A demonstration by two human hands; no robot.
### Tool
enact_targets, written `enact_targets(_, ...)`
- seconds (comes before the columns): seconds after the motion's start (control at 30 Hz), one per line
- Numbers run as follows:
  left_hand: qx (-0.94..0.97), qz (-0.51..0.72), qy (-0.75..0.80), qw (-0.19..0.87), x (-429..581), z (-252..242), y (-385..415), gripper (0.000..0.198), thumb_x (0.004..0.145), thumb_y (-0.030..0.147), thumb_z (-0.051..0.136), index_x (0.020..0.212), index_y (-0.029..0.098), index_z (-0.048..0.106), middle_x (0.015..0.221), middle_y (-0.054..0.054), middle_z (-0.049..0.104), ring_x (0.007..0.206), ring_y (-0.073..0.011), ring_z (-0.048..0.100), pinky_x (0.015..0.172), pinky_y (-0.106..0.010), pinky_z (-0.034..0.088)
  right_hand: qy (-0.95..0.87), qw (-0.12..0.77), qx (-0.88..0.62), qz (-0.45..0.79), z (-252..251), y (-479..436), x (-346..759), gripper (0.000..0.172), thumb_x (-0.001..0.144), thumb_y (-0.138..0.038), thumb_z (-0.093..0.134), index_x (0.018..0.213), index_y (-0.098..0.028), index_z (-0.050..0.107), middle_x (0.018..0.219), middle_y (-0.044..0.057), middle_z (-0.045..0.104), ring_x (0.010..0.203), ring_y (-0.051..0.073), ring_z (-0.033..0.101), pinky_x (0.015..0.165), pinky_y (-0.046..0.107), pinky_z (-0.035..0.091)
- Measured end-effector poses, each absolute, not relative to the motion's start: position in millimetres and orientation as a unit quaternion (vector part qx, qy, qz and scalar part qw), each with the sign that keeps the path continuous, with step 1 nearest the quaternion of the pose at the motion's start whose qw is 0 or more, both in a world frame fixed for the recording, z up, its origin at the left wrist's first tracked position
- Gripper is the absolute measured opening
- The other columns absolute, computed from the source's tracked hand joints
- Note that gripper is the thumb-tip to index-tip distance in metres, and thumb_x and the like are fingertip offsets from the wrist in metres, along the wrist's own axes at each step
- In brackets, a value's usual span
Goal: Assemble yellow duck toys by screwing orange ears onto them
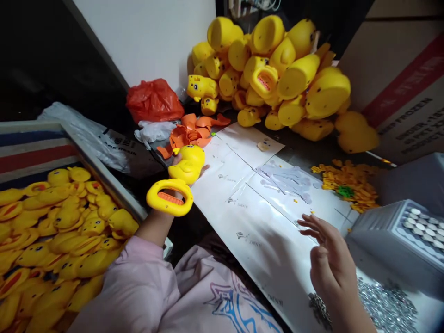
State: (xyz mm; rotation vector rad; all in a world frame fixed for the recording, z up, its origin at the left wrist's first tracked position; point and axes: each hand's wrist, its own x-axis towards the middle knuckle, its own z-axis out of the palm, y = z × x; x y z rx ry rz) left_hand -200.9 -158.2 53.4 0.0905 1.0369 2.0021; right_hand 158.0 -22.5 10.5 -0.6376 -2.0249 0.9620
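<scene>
While the left hand (180, 169) grips a yellow duck (185, 178) from beneath, fingers wrapped round its body, the toy sits just off the near-left edge of the white sheet (256, 231), raised clear of it. Oval base with orange insert faces the camera; probably turned that way so the underside can be seen or worked on.

Right hand (328, 252): holds nothing, fingers spread and loosely curled, hovering over the sheet's right part, close to the grey tray (391, 240).

Placement, all read off the sheet:
- Left of it, a flat box (104, 180) packed with ducks, beside the holding arm; likely the supply or the done pile, cannot tell which.
- Beyond its far edge, a heap of hollow yellow shells (277, 74) against the wall, out of the working space.
- At its far-left corner, orange pieces (194, 132), just past the held duck; a red bag (154, 99) behind those.
- Off its far-right side, small orange-yellow bits (347, 182).
- On its right, the tray with round metal pieces, and loose silvery bits (385, 305) nearer the body.

Small parts cluster on the free hand's side, seemingly for easy reach.
</scene>
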Motion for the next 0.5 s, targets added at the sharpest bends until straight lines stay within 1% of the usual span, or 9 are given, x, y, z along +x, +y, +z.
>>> enact_targets(0.07,0.044,0.808,0.416,0.415,-218.9,46.5,-156.1,0.045,0.098,0.052,0.055,0.127,0.018,0.06,0.119,-0.009,0.069,0.101,-0.0224,0.068,0.081,-0.038,0.062,-0.807,0.385,-0.253,0.37,9.2,-22.4,156.7,0.044,0.102,-0.046,0.046,0.143,-0.031,0.053,0.13,0.015,0.063,0.108,0.027,0.066,0.081,0.045,0.059)
enact_targets(0.13,0.056,0.804,0.419,0.418,-231.5,40.5,-152.8,0.045,0.101,0.055,0.045,0.127,0.021,0.059,0.112,-0.004,0.074,0.099,-0.0233,0.071,0.077,-0.033,0.062,-0.816,0.377,-0.253,0.359,9.5,-22.8,155.5,0.044,0.102,-0.045,0.045,0.144,-0.03,0.052,0.129,0.015,0.064,0.105,0.026,0.068,0.08,0.043,0.06)
enact_targets(0.2,0.073,0.792,0.423,0.435,-235.4,36.4,-152.4,0.045,0.1,0.055,0.042,0.127,0.022,0.057,0.106,0.0,0.077,0.095,-0.0255,0.074,0.07,-0.032,0.063,-0.823,0.378,-0.248,0.344,11.8,-23.6,154.3,0.044,0.103,-0.043,0.044,0.144,-0.029,0.051,0.127,0.014,0.065,0.103,0.024,0.069,0.08,0.04,0.061)
enact_targets(0.27,0.099,0.776,0.422,0.458,-228.8,34.6,-156.2,0.045,0.098,0.052,0.046,0.126,0.019,0.058,0.105,-0.001,0.078,0.089,-0.0255,0.076,0.067,-0.031,0.063,-0.829,0.383,-0.244,0.326,15.6,-24.4,153.0,0.043,0.104,-0.04,0.043,0.144,-0.028,0.05,0.125,0.014,0.067,0.101,0.022,0.07,0.08,0.038,0.062)
enact_targets(0.37,0.146,0.746,0.406,0.506,-201.5,36.2,-163.5,0.054,0.094,0.056,0.052,0.127,0.015,0.06,0.108,-0.008,0.079,0.085,-0.0249,0.076,0.068,-0.028,0.062,-0.842,0.392,-0.244,0.28,21.9,-24.4,150.9,0.037,0.101,-0.034,0.051,0.137,-0.024,0.055,0.116,0.012,0.07,0.096,0.021,0.071,0.077,0.034,0.063)
enact_targets(0.4,0.161,0.736,0.396,0.525,-189.2,38.0,-164.0,0.057,0.092,0.058,0.054,0.128,0.015,0.06,0.111,-0.01,0.078,0.088,-0.0255,0.076,0.068,-0.027,0.062,-0.847,0.396,-0.244,0.256,23.4,-23.8,150.1,0.035,0.1,-0.032,0.055,0.133,-0.023,0.056,0.112,0.012,0.071,0.094,0.02,0.071,0.075,0.033,0.063)
enact_targets(0.43,0.176,0.723,0.384,0.548,-176.2,40.3,-162.6,0.059,0.09,0.059,0.058,0.131,0.016,0.059,0.115,-0.011,0.077,0.096,-0.0276,0.076,0.071,-0.028,0.062,-0.851,0.405,-0.247,0.225,24.4,-22.7,149.3,0.033,0.097,-0.029,0.06,0.13,-0.021,0.058,0.109,0.012,0.071,0.092,0.021,0.072,0.075,0.033,0.064)
enact_targets(0.47,0.19,0.703,0.367,0.578,-162.7,43.2,-159.1,0.064,0.085,0.059,0.064,0.133,0.017,0.059,0.119,-0.012,0.076,0.101,-0.0307,0.075,0.07,-0.03,0.062,-0.853,0.42,-0.25,0.183,24.6,-21.4,148.5,0.034,0.094,-0.026,0.065,0.128,-0.02,0.059,0.107,0.012,0.07,0.093,0.022,0.072,0.076,0.034,0.064)
enact_targets(0.5,0.203,0.681,0.35,0.61,-149.2,46.3,-153.8,0.07,0.081,0.06,0.067,0.137,0.019,0.056,0.125,-0.012,0.073,0.108,-0.0338,0.072,0.07,-0.032,0.062,-0.853,0.438,-0.252,0.135,24.2,-19.7,147.8,0.039,0.09,-0.023,0.07,0.128,-0.019,0.06,0.109,0.013,0.07,0.096,0.024,0.072,0.079,0.037,0.064)
